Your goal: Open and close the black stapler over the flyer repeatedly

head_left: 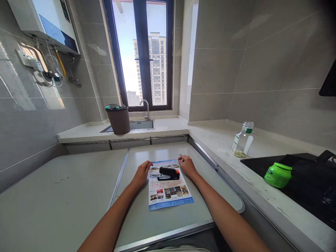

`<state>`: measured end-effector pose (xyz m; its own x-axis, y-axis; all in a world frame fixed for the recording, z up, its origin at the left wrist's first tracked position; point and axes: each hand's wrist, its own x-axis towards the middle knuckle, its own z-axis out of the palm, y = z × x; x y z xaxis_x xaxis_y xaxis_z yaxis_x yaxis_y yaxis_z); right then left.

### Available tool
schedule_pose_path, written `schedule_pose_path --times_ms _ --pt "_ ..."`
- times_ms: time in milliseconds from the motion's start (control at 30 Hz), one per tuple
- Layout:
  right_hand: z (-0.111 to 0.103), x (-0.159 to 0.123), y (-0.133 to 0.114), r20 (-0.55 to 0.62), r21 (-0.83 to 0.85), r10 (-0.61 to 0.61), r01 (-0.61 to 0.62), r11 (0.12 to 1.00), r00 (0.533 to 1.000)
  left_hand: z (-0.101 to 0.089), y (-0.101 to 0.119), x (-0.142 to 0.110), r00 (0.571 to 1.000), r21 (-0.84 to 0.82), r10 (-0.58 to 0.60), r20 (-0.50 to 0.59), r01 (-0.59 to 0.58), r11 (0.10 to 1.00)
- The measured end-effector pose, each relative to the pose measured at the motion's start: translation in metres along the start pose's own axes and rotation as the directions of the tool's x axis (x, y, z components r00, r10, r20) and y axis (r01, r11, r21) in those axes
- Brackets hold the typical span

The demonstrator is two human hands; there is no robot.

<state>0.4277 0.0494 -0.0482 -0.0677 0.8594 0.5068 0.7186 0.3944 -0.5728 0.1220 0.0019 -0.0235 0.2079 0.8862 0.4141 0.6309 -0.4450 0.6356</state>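
Observation:
A printed flyer [168, 190] with a blue border lies flat on a small grey table [141, 217] in front of me. A black stapler [169, 173] with an orange tip lies across the flyer's upper part. My left hand [143, 172] rests at the flyer's top left corner, fingers curled down onto the paper's edge. My right hand [187, 164] sits at the top right corner, its fingers bent on the edge. Neither hand touches the stapler, which lies between them.
A white counter [225, 140] runs along the right and back walls. On it stand a glass bottle [243, 140], a green jar [278, 174] on a black cooktop [309, 189], a brown bin [119, 119] and a sink [143, 124] with a tap under the window.

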Motion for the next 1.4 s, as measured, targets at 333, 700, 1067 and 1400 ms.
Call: schedule_pose_path --times_ms 333,700,1067,1400 --pt "-0.010 -0.020 -0.045 0.334 0.409 -0.406 0.257 0.875 0.851 0.006 0.014 -0.006 0.991 -0.044 0.083 0.101 -0.079 0.996" --pt "-0.001 -0.024 -0.044 0.392 0.382 -0.439 0.291 0.877 0.808 0.016 0.005 -0.005 0.987 0.067 0.106 0.124 -0.115 0.991" --pt "-0.001 -0.024 -0.044 0.393 0.364 -0.431 0.293 0.884 0.812 0.006 0.013 -0.009 0.970 -0.072 0.124 0.207 -0.111 0.991" --pt "0.001 -0.024 -0.042 0.400 0.368 -0.437 0.295 0.882 0.805 0.003 0.016 -0.010 0.967 -0.042 0.125 0.221 -0.119 0.992"
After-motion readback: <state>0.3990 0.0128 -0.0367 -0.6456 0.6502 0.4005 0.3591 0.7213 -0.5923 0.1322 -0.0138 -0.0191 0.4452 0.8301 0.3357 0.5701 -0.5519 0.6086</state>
